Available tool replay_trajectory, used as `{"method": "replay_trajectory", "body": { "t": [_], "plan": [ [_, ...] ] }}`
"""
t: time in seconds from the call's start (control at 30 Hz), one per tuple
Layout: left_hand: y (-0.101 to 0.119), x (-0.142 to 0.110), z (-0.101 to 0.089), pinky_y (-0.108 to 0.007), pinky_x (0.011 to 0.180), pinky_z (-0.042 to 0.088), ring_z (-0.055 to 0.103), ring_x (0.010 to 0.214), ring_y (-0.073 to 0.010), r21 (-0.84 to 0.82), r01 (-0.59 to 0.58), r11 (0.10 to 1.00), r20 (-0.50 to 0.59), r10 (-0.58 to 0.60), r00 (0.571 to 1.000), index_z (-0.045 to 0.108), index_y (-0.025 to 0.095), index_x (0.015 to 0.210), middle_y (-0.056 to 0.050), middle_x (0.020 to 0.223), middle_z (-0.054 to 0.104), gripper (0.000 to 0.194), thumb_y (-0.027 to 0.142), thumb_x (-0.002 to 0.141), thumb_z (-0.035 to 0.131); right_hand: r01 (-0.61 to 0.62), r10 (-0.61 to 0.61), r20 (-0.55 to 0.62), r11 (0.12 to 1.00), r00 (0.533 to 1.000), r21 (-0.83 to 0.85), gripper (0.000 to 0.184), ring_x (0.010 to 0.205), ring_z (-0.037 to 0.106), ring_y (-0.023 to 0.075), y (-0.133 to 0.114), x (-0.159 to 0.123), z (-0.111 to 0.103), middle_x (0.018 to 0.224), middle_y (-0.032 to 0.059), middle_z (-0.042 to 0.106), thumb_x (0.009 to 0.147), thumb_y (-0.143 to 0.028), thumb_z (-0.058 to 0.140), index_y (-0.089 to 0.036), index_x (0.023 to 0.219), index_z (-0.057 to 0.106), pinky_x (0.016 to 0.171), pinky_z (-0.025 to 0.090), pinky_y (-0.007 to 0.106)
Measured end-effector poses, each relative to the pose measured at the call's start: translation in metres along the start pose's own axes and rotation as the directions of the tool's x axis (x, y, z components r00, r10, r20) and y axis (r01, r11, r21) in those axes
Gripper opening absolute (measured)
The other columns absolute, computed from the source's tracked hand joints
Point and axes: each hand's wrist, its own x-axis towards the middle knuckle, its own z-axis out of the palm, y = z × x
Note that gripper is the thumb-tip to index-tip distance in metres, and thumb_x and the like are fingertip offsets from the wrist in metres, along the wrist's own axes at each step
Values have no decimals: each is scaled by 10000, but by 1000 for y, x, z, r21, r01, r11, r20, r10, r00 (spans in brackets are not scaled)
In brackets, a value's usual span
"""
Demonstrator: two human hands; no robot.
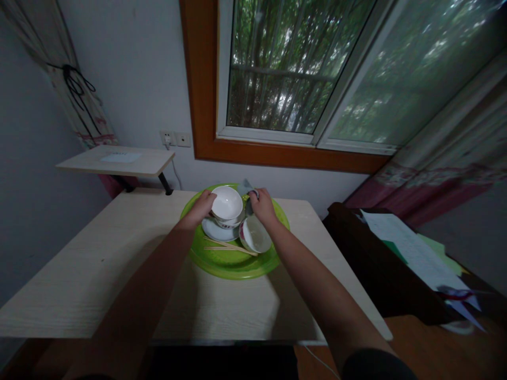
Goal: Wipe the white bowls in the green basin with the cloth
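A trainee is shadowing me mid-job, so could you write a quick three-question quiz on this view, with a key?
1. True or false: the chopsticks stand upright.
2. What does the left hand hold?
A) the saucer
B) a white bowl
C) the curtain
3. Fill in the colour: the tray is ____.

Key:
1. False; the chopsticks lie in the tray.
2. B
3. green

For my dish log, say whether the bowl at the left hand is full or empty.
Empty: the white bowl at the left hand shows only bare inner wall and bottom.
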Motion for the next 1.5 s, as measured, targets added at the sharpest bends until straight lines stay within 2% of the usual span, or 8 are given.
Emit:
{"method": "replay_trajectory", "body": {
  "t": [0.17, 0.3, 0.57, 0.7, 0.97, 1.23, 1.37, 1.5],
  "plan": [
    [-2, 4, 2, -294, 601, 526, 664, 802, -212, 7, -44, 999, -10, 44, 999, 587, 208, 1080, -77, 981, 684, 283, 401, 899, 485, 302, -285, -105, 925, 953, 231, 337, 1097, 552, 236, -14, -11, -4, 1126, 115, 574, 966, -249, 416, -166, 1216, 626, 1034, 458, 410],
    [-7, 9, 2, -290, 607, 514, 653, 807, -206, 31, -100, 995, -15, 100, 995, 584, 226, 1050, -58, 949, 668, 247, 391, 921, 452, 452, -479, 24, 843, 878, 291, 542, 1163, 551, 235, -22, -18, -1, 1251, 138, 570, 901, -172, 509, -157, 1438, 433, 1051, 456, 425],
    [-6, 6, 8, -296, 880, 507, 620, 956, -192, 135, -267, 954, 113, 253, 961, 551, 231, 946, -44, 972, 653, 258, 461, 961, 436, 680, -633, 402, 733, 662, 34, 347, 1271, 543, 261, -37, -26, 1, 1354, 138, 618, 1033, -345, 479, -154, 1257, 661, 1128, 403, 438],
    [-6, 6, 9, -301, 968, 475, 615, 1013, -192, 116, -290, 950, 99, 279, 955, 560, 230, 984, -49, 1033, 659, 274, 475, 961, 441, 689, -591, 406, 709, 697, -149, 486, 1402, 409, 329, -44, -33, -1, 1495, 150, 518, 1024, -464, 484, -137, 1356, 624, 1191, 300, 509],
    [-3, 6, 6, -295, 941, 479, 622, 988, -190, 92, -235, 968, 21, 234, 972, 602, 243, 976, -23, 997, 675, 277, 490, 949, 481, 617, -509, 367, 727, 778, -301, 508, 1228, 477, 341, -55, -36, -12, 1408, 163, 555, 1009, -517, 486, -170, 1348, 637, 1043, 405, 500],
    [-5, 7, 5, -305, 815, 468, 600, 875, -202, 147, -229, 962, -39, 237, 971, 583, 249, 933, -15, 898, 641, 290, 521, 926, 485, 705, -547, 530, 694, 648, -146, 468, 1002, 618, 241, -51, -37, -7, 999, 143, 717, 1064, -395, 392, -121, 1038, 771, 959, 455, 380],
    [-3, 6, 5, -299, 827, 463, 586, 880, -198, 151, -231, 961, -44, 240, 970, 572, 247, 904, -13, 892, 628, 281, 509, 928, 476, 728, -651, 508, 683, 565, 65, 410, 1095, 639, 209, -46, -37, -3, 1149, 121, 734, 1067, -355, 393, -137, 1202, 714, 1018, 448, 341],
    [-1, 4, 5, -284, 881, 471, 590, 923, -187, 92, -240, 966, 13, 240, 971, 574, 242, 899, -12, 917, 636, 262, 474, 941, 460, 726, -668, 458, 684, 587, 67, 436, 1184, 611, 225, -45, -38, -4, 1310, 137, 663, 1049, -402, 439, -162, 1373, 607, 1060, 443, 372]
  ]
}}
